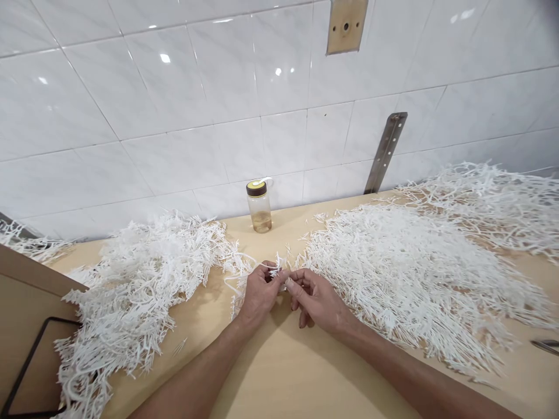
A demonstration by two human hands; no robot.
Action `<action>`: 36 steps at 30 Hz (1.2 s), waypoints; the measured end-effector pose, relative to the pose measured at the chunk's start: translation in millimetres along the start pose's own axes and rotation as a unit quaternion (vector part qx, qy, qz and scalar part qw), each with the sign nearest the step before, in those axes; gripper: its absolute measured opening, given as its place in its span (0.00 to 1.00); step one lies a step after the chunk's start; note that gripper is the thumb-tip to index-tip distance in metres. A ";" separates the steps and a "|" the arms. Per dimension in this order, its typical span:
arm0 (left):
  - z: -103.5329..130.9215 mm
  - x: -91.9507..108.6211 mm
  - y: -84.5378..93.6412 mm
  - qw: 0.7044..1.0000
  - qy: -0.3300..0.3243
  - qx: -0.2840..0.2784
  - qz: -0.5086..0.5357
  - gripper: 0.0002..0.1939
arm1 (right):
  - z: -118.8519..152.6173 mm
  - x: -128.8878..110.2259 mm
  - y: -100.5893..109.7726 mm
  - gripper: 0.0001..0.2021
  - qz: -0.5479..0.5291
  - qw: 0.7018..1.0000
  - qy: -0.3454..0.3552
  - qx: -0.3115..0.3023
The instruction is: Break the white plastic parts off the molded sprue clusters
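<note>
Nearer us than the bottle [259, 208], our left hand [259, 293] pinches a white branched piece [275, 272] at its fingertips; our right hand [319, 301] curls beside it, grip unclear.

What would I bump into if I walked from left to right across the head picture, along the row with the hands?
Left-side white pile, left hand, right hand, right-side white pile.
</note>
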State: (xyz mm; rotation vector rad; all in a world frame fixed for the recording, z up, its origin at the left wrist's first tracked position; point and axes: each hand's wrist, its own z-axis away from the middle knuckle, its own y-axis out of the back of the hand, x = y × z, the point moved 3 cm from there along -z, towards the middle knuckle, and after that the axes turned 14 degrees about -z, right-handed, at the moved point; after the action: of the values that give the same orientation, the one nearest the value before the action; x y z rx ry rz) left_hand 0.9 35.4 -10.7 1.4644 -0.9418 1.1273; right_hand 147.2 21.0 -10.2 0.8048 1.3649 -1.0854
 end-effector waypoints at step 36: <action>-0.5 7.4 2.3 0.995 0.012 -0.103 -0.004 0.21 | -19.1 5.8 24.7 0.19 -0.160 0.981 0.070 0.088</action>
State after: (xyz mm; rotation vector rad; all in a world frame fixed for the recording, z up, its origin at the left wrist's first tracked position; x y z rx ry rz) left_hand 0.6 35.5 -2.9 1.2826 -1.0038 1.0084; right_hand 163.0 46.4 -21.1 0.8201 1.5702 -1.4390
